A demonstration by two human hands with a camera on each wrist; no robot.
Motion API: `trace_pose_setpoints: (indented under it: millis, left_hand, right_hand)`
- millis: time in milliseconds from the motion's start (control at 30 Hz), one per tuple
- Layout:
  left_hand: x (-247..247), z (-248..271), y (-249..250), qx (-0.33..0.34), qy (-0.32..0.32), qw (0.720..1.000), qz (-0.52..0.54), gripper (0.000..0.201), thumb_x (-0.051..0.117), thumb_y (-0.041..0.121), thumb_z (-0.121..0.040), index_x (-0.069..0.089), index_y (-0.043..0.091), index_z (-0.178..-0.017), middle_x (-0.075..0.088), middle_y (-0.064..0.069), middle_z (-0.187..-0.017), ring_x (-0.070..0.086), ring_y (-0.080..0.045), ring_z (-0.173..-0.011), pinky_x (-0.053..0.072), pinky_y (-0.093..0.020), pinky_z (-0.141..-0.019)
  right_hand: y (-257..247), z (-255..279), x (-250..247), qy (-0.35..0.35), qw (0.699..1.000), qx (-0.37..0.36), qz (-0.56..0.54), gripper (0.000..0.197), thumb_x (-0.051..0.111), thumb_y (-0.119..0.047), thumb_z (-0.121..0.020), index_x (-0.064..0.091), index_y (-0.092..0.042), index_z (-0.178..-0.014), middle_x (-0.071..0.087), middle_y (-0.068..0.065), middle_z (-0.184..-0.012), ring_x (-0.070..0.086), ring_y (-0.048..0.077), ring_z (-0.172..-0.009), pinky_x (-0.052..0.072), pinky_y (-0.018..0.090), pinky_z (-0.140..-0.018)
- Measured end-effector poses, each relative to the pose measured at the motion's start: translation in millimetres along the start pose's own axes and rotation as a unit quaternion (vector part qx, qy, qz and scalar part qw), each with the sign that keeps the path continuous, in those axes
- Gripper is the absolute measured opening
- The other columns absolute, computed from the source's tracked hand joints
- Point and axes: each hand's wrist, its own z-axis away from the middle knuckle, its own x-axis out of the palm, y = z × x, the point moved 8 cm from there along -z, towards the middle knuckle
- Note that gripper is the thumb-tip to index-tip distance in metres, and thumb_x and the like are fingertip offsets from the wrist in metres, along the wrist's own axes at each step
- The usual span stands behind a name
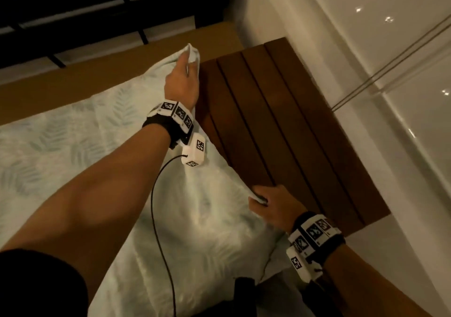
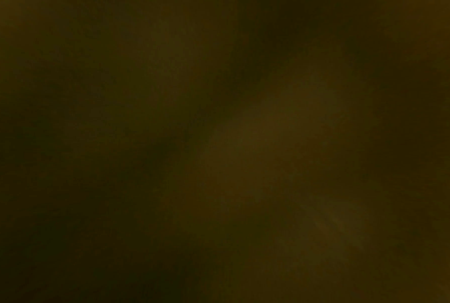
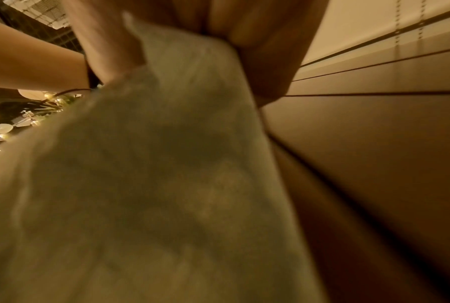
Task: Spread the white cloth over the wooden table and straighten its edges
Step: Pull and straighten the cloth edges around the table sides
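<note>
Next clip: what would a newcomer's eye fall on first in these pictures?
Probably the white cloth with its faint leaf print, covering the left part of the wooden table while dark slats on the right lie bare. Next, the two hands on its edge: the left hand grips the far corner, the right hand pinches the near edge. The left wrist view is dark.

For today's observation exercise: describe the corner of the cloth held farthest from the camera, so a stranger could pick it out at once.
Start at the wooden table with its dark slats. A white cloth with a faint leaf print covers its left part. The corner is the bunched peak at the far edge, pinched in the left hand and lifted off the table.
</note>
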Motion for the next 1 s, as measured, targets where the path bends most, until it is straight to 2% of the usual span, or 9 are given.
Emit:
trace_pose_setpoints:
  millis: [67, 233, 400, 467, 533, 600, 700, 833, 1000]
  left_hand:
    - [47.0, -6.0, 17.5, 0.0, -0.012, 1.0, -0.019, 0.048, 0.03, 0.043, -0.103, 0.035, 0.031, -0.15, 0.059, 0.004, -0.129, 0.061, -0.008, -0.105, 0.032, -0.016, -0.085]
    - [157.3, -12.5, 72.3, -0.001, -0.066, 0.997, -0.029, 0.051, 0.029, 0.046, -0.102, 0.036, 0.028, -0.15, 0.054, -0.006, -0.142, 0.052, -0.026, -0.127, 0.035, -0.022, -0.097]
    - [231.7, -21.2, 129.3, 0.0, -0.095, 0.995, -0.014, 0.052, 0.029, 0.046, -0.103, 0.035, 0.025, -0.151, 0.045, -0.006, -0.15, 0.043, -0.027, -0.135, 0.03, -0.029, -0.112]
    - [249.3, -23.1, 149.2, 0.009, -0.112, 0.994, -0.011, 0.053, 0.028, 0.043, -0.104, 0.033, 0.023, -0.152, 0.042, -0.006, -0.152, 0.04, -0.026, -0.137, 0.028, -0.029, -0.114]
    - [264.8, -20.7, 162.5, 0.021, -0.147, 0.989, -0.009, 0.054, 0.027, 0.045, -0.103, 0.032, 0.022, -0.152, 0.042, -0.008, -0.152, 0.041, -0.027, -0.137, 0.028, -0.032, -0.115]
    - [273.9, -12.4, 169.1, 0.042, -0.193, 0.98, -0.007, 0.057, 0.028, 0.051, -0.099, 0.035, 0.025, -0.15, 0.047, -0.009, -0.147, 0.048, -0.027, -0.131, 0.036, -0.039, -0.112]
    - [267.9, 16.2, 157.1, 0.057, -0.27, 0.961, 0.016, 0.052, 0.04, 0.047, -0.097, 0.039, 0.033, -0.146, 0.064, -0.004, -0.124, 0.066, -0.02, -0.103, 0.057, -0.039, -0.089]
    - [214.2, 72.4, 92.7, 0.062, -0.316, 0.947, 0.001, 0.042, 0.051, 0.037, -0.097, 0.05, 0.031, -0.139, 0.068, -0.003, -0.115, 0.069, -0.013, -0.087, 0.058, -0.032, -0.083]
    - [74.2, 156.6, -25.8, -0.024, -0.235, 0.971, 0.036, 0.021, 0.055, 0.027, -0.098, 0.064, 0.036, -0.115, 0.073, 0.001, -0.098, 0.068, -0.015, -0.077, 0.053, -0.021, -0.067]
  right_hand:
    - [30.6, -1.4, -35.3, 0.006, 1.0, 0.001, 0.013, 0.021, 0.06, -0.03, -0.093, 0.058, -0.012, -0.082, 0.062, 0.01, -0.069, 0.054, 0.012, -0.054, 0.047, 0.027, -0.055]
    - [97.2, 21.5, -134.7, 0.058, 0.997, 0.015, 0.056, 0.028, 0.063, -0.029, -0.09, 0.048, -0.018, -0.069, 0.046, -0.005, -0.053, 0.049, 0.012, -0.05, 0.037, 0.018, -0.05]
    - [158.5, 43.4, -220.6, 0.108, 0.986, 0.074, 0.101, 0.025, 0.06, -0.036, -0.091, 0.056, -0.015, -0.078, 0.058, 0.0, -0.065, 0.049, 0.012, -0.057, 0.041, 0.03, -0.061]
    - [183.0, 50.6, -245.1, 0.124, 0.982, 0.111, 0.093, 0.027, 0.059, -0.041, -0.09, 0.058, -0.015, -0.084, 0.064, 0.005, -0.075, 0.058, 0.021, -0.068, 0.049, 0.037, -0.07]
    - [201.1, 56.5, -260.0, 0.128, 0.982, 0.135, 0.043, 0.018, 0.063, -0.028, -0.093, 0.058, -0.014, -0.085, 0.063, 0.008, -0.08, 0.059, 0.026, -0.076, 0.046, 0.033, -0.069]
    - [214.5, 63.3, -270.6, 0.143, 0.978, 0.152, 0.009, 0.021, 0.064, -0.021, -0.094, 0.057, -0.013, -0.076, 0.059, 0.006, -0.072, 0.057, 0.026, -0.072, 0.04, 0.024, -0.061]
    - [226.6, 73.2, -277.5, 0.183, 0.964, 0.192, -0.035, 0.036, 0.063, -0.038, -0.092, 0.053, -0.006, -0.079, 0.057, 0.009, -0.072, 0.056, 0.028, -0.069, 0.043, 0.03, -0.061]
    - [233.7, 92.9, -271.1, 0.243, 0.936, 0.243, -0.075, 0.031, 0.061, -0.04, -0.094, 0.06, -0.009, -0.094, 0.065, 0.006, -0.087, 0.061, 0.025, -0.077, 0.041, 0.027, -0.061]
    - [249.3, 130.6, -236.2, 0.273, 0.912, 0.299, -0.063, 0.021, 0.062, -0.031, -0.093, 0.059, -0.012, -0.103, 0.063, 0.01, -0.096, 0.062, 0.037, -0.093, 0.048, 0.04, -0.08]
